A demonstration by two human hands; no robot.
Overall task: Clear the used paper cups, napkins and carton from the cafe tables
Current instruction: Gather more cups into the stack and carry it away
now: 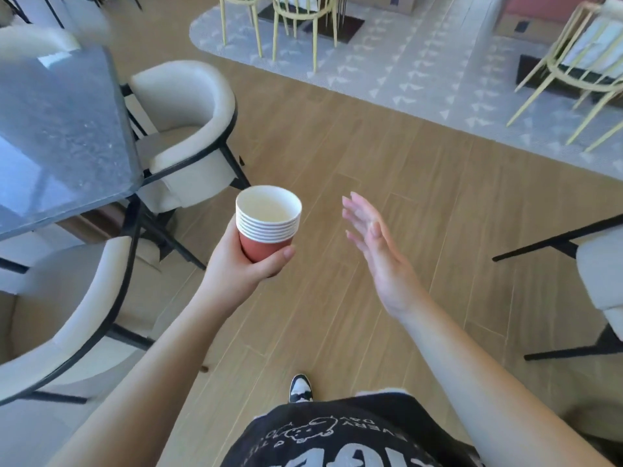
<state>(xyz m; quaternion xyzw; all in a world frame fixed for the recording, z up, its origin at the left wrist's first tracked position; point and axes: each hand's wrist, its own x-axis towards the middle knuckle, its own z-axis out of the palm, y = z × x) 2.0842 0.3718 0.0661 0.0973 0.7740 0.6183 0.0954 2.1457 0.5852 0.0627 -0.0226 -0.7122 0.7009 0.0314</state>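
1. Black cloth of a printed T-shirt (340, 436) fills the bottom edge of our view, with one black-and-white shoe (300, 388) on the wooden floor (387, 183) just ahead of it.
2. Our left hand (242, 264) curls its fingers and thumb round a nested stack of paper cups (268, 220), red outside and white inside, held upright over the floor. We count about six rims; the top cup looks empty.
3. Our right hand (377, 251) holds nothing, its fingers spread and relaxed in the air just beside the stack, not touching it.
4. To the left stands a dark glass desk (60, 129) with cream armchairs (182, 126) tucked around it. The part we can see carries no cups, napkins or carton.
5. Farther off, a pale patterned rug (421, 62) holds yellow wire chairs (296, 15).
6. We judge the cups gathered and being carried away. Napkins and carton are nowhere in view, so we cannot tell whether they remain; the stack is not yet binned.
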